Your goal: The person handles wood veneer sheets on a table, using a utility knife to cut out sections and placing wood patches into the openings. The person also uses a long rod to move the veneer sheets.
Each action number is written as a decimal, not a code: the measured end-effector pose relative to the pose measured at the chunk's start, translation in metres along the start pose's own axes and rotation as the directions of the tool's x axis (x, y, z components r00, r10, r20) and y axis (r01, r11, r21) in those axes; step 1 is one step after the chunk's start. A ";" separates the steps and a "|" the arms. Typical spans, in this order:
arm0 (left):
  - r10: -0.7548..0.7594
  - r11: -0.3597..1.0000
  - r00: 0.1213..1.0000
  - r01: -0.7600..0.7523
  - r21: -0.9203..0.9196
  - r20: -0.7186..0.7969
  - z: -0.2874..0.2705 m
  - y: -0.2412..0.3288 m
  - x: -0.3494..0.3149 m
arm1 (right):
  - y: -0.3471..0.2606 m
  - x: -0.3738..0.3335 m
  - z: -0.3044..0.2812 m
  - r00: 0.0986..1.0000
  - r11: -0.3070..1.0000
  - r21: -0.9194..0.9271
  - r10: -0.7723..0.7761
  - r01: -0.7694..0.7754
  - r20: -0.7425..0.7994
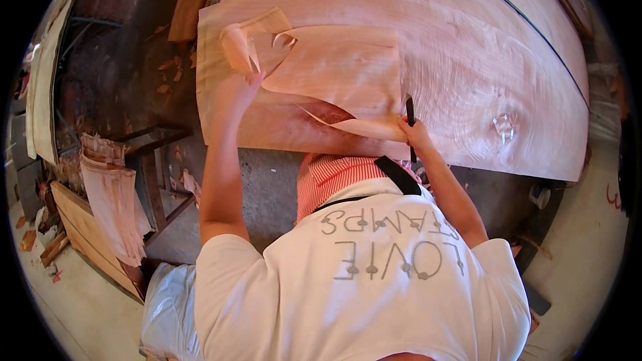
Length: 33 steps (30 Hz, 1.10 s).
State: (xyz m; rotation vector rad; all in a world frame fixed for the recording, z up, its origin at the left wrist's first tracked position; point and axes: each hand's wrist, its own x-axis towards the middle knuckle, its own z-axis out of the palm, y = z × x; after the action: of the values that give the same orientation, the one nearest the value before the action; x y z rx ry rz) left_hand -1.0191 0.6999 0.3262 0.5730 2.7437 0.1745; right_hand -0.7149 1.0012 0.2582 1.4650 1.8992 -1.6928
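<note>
My left hand [246, 87] is closed on a curled, torn piece of thin wood veneer [235, 48] at the left end of the sheet; its fingers are slightly blurred. My right hand [418, 135] grips a slim black knife [410, 108], its upper end standing out above the fingers. Against the same hand lies the narrow end of a pale veneer strip [374, 127]. Between my hands a loose, roughly rectangular veneer piece [341, 60] rests on the large veneer sheet [461, 80]. A darker reddish patch [317, 117] shows below its wavy edge.
A dark strap or cord [515, 10] crosses the large sheet at the far right. Lower left, pale veneer scraps [114, 194] hang by a dark metal frame [157, 180] and a wooden board [90, 227]. Clear plastic wrap [170, 307] lies nearer. Wood scraps litter the floor.
</note>
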 end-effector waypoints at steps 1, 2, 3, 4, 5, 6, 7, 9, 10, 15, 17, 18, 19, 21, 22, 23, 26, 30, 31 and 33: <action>-0.029 0.998 0.990 0.021 0.063 0.135 -0.016 0.006 -0.006 | 0.000 -0.002 0.000 1.000 1.000 -0.021 0.009 -0.009 -0.027; 0.015 1.000 0.989 -0.015 0.001 0.145 -0.029 0.015 -0.012 | 0.005 0.000 0.000 0.998 0.999 -0.037 -0.035 0.033 -0.045; 0.062 0.997 0.986 -0.053 -0.063 0.153 -0.040 0.028 -0.018 | 0.014 0.005 0.001 0.995 0.996 -0.055 -0.078 0.074 -0.065; 0.100 0.989 0.982 -0.081 -0.126 0.158 -0.044 0.040 -0.023 | 0.019 0.008 0.002 0.990 0.990 -0.078 -0.122 0.117 -0.077; 0.200 0.938 0.978 -0.173 -0.299 0.059 -0.042 0.056 -0.025 | 0.024 0.011 0.002 0.990 0.990 -0.086 -0.115 0.108 -0.084; 0.269 0.852 0.961 -0.266 -0.451 -0.057 -0.038 0.074 -0.028 | 0.027 0.013 0.003 0.990 0.990 -0.096 -0.110 0.102 -0.084; 0.301 0.816 0.951 -0.296 -0.497 -0.073 -0.028 0.091 -0.025 | 0.028 0.015 0.005 0.991 0.989 -0.108 -0.109 0.100 -0.081; 0.419 0.794 0.874 -0.484 -0.368 -0.246 0.026 0.117 -0.001 | 0.038 0.024 0.007 0.986 0.983 -0.130 -0.144 0.132 -0.086; 0.510 0.787 0.777 -0.595 -0.164 -0.370 0.064 0.121 0.008 | 0.041 0.028 0.007 0.983 0.979 -0.140 -0.160 0.148 -0.086; 0.458 0.852 0.797 -0.520 -0.060 -0.393 0.117 0.140 -0.003 | 0.050 0.021 0.000 0.915 0.917 -0.317 -0.323 0.240 -0.240; 0.354 0.860 0.890 -0.430 -0.273 -0.287 0.138 0.131 -0.006 | 0.036 0.015 -0.001 0.876 0.878 -0.398 -0.392 0.265 -0.282; 0.371 0.860 0.863 -0.458 -0.224 -0.342 0.140 0.129 -0.003 | 0.019 0.008 -0.003 0.888 0.882 -0.404 -0.370 0.242 -0.275; 0.400 0.853 0.828 -0.493 -0.170 -0.393 0.140 0.131 -0.003 | 0.010 0.003 -0.004 0.897 0.889 -0.405 -0.343 0.214 -0.279; 0.425 0.819 0.758 -0.555 -0.146 -0.495 0.135 0.137 -0.003 | 0.008 0.019 0.003 0.857 0.864 -0.307 -0.471 0.399 -0.208; 0.422 0.838 0.781 -0.529 -0.130 -0.460 0.139 0.133 -0.001 | -0.010 0.020 0.015 0.826 0.831 -0.255 -0.541 0.495 -0.161; 0.415 0.858 0.804 -0.502 -0.113 -0.426 0.145 0.128 -0.001 | -0.026 0.017 0.026 0.881 0.874 -0.143 -0.472 0.465 -0.020; 0.313 0.875 0.913 -0.385 -0.294 -0.263 0.143 0.129 0.003 | -0.058 0.032 0.058 0.827 0.851 0.195 -0.522 0.488 0.207; 0.060 0.336 0.979 -0.204 -0.920 -0.195 0.122 0.107 0.025 | -0.058 0.061 0.064 0.932 0.962 0.157 -0.257 0.222 0.255; -0.032 0.020 0.996 -0.082 -0.996 -0.082 0.112 0.092 0.033 | -0.063 0.060 0.063 0.930 0.965 0.166 -0.242 0.201 0.277; -0.078 -0.593 0.974 0.125 -0.795 0.211 0.086 0.069 0.046 | -0.062 0.060 0.063 0.925 0.958 0.205 -0.254 0.201 0.282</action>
State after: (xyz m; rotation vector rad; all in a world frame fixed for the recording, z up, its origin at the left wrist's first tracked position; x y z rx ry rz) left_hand -1.0035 0.7856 0.2444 -0.4402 1.0776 2.3131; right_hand -0.8183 0.9890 0.2348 0.9830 1.8469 -2.0959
